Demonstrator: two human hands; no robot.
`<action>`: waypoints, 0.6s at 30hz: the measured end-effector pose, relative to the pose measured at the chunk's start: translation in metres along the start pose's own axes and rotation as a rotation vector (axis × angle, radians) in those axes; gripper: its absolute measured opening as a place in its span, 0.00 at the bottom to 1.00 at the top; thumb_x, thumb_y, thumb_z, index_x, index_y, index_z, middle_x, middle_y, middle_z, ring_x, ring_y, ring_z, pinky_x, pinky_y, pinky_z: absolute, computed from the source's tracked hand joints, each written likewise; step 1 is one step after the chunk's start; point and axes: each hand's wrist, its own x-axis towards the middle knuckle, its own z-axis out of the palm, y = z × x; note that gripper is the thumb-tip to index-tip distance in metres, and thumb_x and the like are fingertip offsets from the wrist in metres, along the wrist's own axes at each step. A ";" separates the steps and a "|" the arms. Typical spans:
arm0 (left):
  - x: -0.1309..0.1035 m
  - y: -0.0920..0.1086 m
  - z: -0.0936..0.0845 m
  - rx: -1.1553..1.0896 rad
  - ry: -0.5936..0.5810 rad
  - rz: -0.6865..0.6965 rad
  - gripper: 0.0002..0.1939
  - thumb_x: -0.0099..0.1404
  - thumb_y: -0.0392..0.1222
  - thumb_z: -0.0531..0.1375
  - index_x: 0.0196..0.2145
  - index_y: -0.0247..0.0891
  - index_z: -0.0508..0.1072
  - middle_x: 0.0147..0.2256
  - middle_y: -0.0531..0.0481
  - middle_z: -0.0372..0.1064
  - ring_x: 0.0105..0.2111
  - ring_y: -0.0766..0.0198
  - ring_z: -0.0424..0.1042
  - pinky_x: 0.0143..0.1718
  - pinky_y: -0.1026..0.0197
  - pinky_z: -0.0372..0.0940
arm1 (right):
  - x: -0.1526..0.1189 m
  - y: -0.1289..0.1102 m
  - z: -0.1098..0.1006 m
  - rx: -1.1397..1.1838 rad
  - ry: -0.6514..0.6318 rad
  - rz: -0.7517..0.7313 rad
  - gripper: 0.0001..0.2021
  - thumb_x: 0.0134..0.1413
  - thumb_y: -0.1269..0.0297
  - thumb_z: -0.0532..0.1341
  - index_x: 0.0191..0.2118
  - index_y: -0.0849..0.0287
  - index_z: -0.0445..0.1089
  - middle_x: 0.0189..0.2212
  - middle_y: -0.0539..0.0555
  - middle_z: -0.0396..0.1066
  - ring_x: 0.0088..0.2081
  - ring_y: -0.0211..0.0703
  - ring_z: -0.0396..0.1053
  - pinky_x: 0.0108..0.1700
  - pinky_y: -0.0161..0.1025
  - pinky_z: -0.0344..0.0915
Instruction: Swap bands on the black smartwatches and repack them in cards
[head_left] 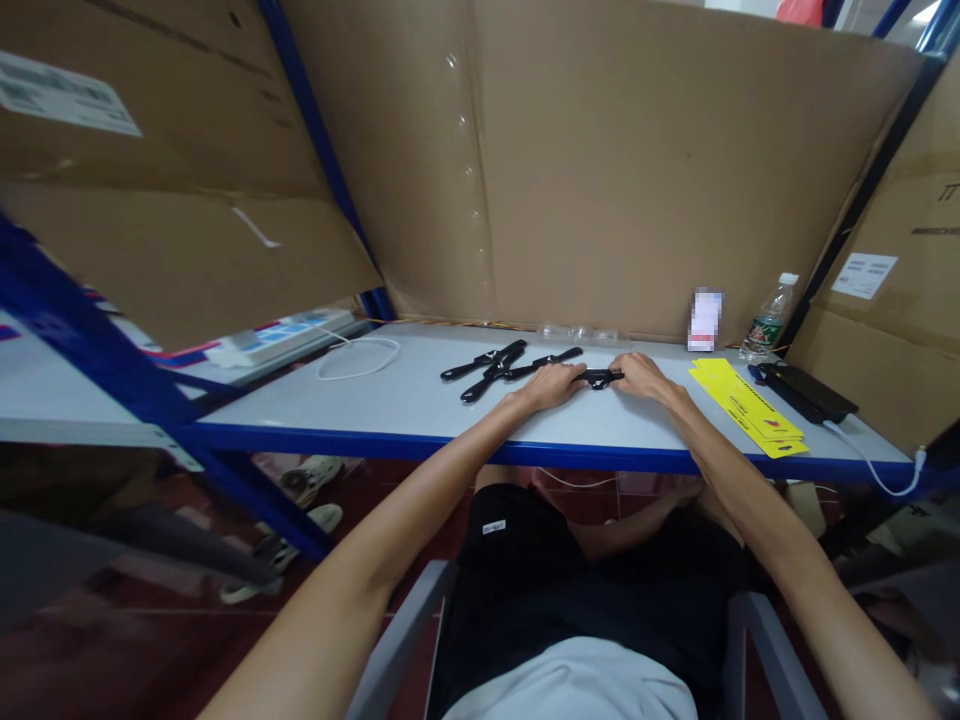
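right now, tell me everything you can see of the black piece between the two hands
The black piece is a small, dark, flat-looking part, apparently plastic, lying flat on the pale table near its front edge. Only its middle shows: the left hand covers one end and the right hand the other, both touching it. It runs roughly left to right. Just behind and to its left lie several similar black strips, long and slim, crossing one another. Finer detail is too small to tell.
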 end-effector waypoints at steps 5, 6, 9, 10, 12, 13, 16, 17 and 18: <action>0.000 0.000 0.000 -0.011 0.001 -0.001 0.16 0.76 0.50 0.51 0.50 0.40 0.72 0.42 0.41 0.77 0.41 0.50 0.76 0.41 0.56 0.64 | -0.001 -0.002 -0.002 0.003 -0.012 0.025 0.13 0.58 0.68 0.61 0.45 0.59 0.81 0.42 0.59 0.81 0.44 0.48 0.74 0.41 0.34 0.59; 0.000 0.000 0.000 -0.019 0.006 -0.002 0.16 0.76 0.50 0.51 0.50 0.40 0.73 0.41 0.41 0.77 0.41 0.50 0.76 0.41 0.56 0.64 | -0.001 -0.003 -0.002 -0.002 -0.017 0.033 0.13 0.59 0.68 0.61 0.45 0.59 0.81 0.42 0.60 0.81 0.45 0.48 0.74 0.41 0.34 0.60; -0.001 0.003 -0.002 -0.019 0.027 -0.010 0.14 0.76 0.49 0.53 0.49 0.41 0.73 0.43 0.40 0.77 0.43 0.50 0.76 0.42 0.55 0.64 | 0.000 -0.004 0.000 -0.031 -0.011 0.040 0.12 0.60 0.69 0.61 0.46 0.60 0.81 0.44 0.62 0.80 0.47 0.50 0.74 0.43 0.34 0.60; -0.001 0.004 -0.003 -0.009 0.035 -0.014 0.14 0.76 0.49 0.53 0.49 0.40 0.74 0.44 0.40 0.77 0.44 0.49 0.75 0.43 0.55 0.64 | 0.001 -0.004 0.001 -0.041 -0.002 0.033 0.12 0.60 0.69 0.61 0.46 0.60 0.81 0.45 0.62 0.80 0.47 0.50 0.74 0.44 0.35 0.60; -0.002 0.006 -0.006 0.017 0.051 -0.019 0.14 0.75 0.48 0.53 0.49 0.40 0.74 0.45 0.39 0.76 0.46 0.49 0.75 0.45 0.54 0.64 | 0.002 -0.004 0.003 -0.056 0.016 0.016 0.12 0.60 0.71 0.61 0.45 0.60 0.80 0.47 0.63 0.80 0.48 0.50 0.74 0.44 0.35 0.61; -0.003 0.006 -0.008 0.029 0.061 -0.021 0.14 0.75 0.48 0.54 0.49 0.40 0.74 0.46 0.38 0.76 0.47 0.49 0.74 0.46 0.54 0.64 | 0.002 -0.004 0.004 -0.060 0.023 0.007 0.12 0.60 0.72 0.60 0.45 0.60 0.80 0.47 0.63 0.80 0.48 0.50 0.74 0.45 0.35 0.61; -0.005 0.007 -0.011 0.047 0.080 -0.054 0.14 0.75 0.49 0.54 0.49 0.40 0.74 0.47 0.38 0.75 0.48 0.48 0.74 0.46 0.54 0.64 | 0.004 -0.004 0.007 -0.068 0.052 -0.013 0.13 0.60 0.75 0.59 0.44 0.60 0.79 0.48 0.63 0.79 0.49 0.51 0.74 0.46 0.36 0.61; -0.005 0.007 -0.012 0.046 0.080 -0.070 0.14 0.75 0.49 0.54 0.49 0.41 0.74 0.48 0.38 0.75 0.48 0.48 0.74 0.46 0.54 0.65 | 0.004 -0.004 0.008 -0.072 0.067 -0.016 0.13 0.60 0.76 0.59 0.45 0.60 0.79 0.48 0.63 0.79 0.49 0.51 0.73 0.46 0.36 0.61; -0.005 0.007 -0.012 0.042 0.076 -0.085 0.14 0.75 0.49 0.54 0.49 0.41 0.74 0.48 0.39 0.75 0.48 0.49 0.74 0.45 0.54 0.65 | 0.004 -0.004 0.008 -0.078 0.082 -0.016 0.13 0.60 0.76 0.58 0.45 0.61 0.79 0.48 0.63 0.78 0.49 0.51 0.73 0.47 0.37 0.61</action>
